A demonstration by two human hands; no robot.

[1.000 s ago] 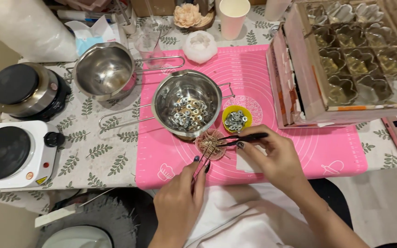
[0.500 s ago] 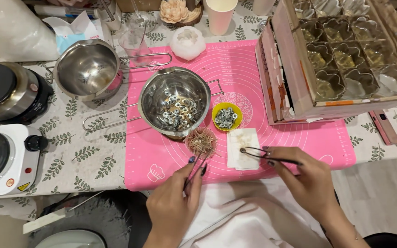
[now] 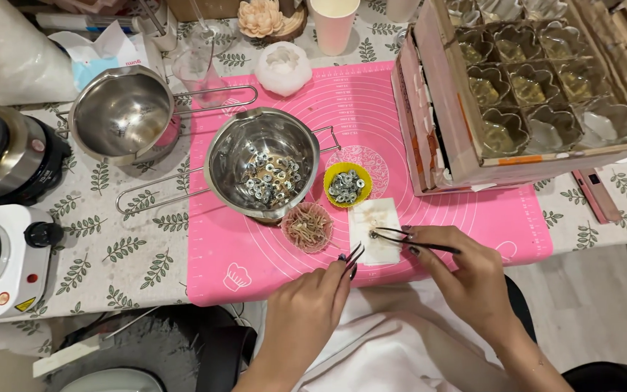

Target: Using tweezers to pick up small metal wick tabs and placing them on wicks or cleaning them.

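Both hands have moved only a little since half a second ago, and the camera view has slid a bit, so the table things sit lower and more to the right in the picture. The right hand (image 3: 466, 279) still pinches thin black metal tweezers (image 3: 411, 239), and the tips now rest on the small white paper square (image 3: 375, 231) that lies on the big pink rubber mat (image 3: 429, 145). A tiny dark bit seems to sit at the tweezer tips, but it is too small to tell what it is. The left hand (image 3: 306, 312) is just left of the paper square, fingers closed together, holding a thin stick (image 3: 353, 255) that points up toward the paper. One second ago the right hand was higher, close to the cups.

Just left of the paper square sits a small pink cup of short tan sticks (image 3: 307, 227). Just above the paper square is a small yellow cup of little metal rings (image 3: 347, 184). Further left of that stands a shiny steel pot with metal rings inside (image 3: 263, 170). Far right of the paper square is a cardboard box of heart-shaped glass cups (image 3: 538, 94).
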